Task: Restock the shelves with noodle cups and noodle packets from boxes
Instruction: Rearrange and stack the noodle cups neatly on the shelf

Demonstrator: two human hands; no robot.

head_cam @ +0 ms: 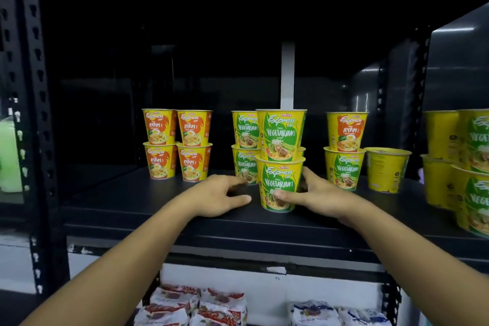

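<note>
Stack of two noodle cups (pixel 281 140) stands near the shelf (pixel 132 206) front edge; right hand (pixel 315 193) grips the lower cup (pixel 275 177); left hand (pixel 217 194) just beside, fingers relaxed, empty.

Your right hand (pixel 320 197) showed only its thumb on the front lower cup (pixel 280 185); its fingers lay hidden behind it. The fingertips of your left hand (pixel 217 196) were blurred, so contact with the rear cup stack (pixel 244 145) could not be told. The frame's edges cut off the far-right cups (pixel 473 145) and the noodle packets (pixel 190 307) below; a green shape (pixel 10 156) at left was only a blur.
</note>
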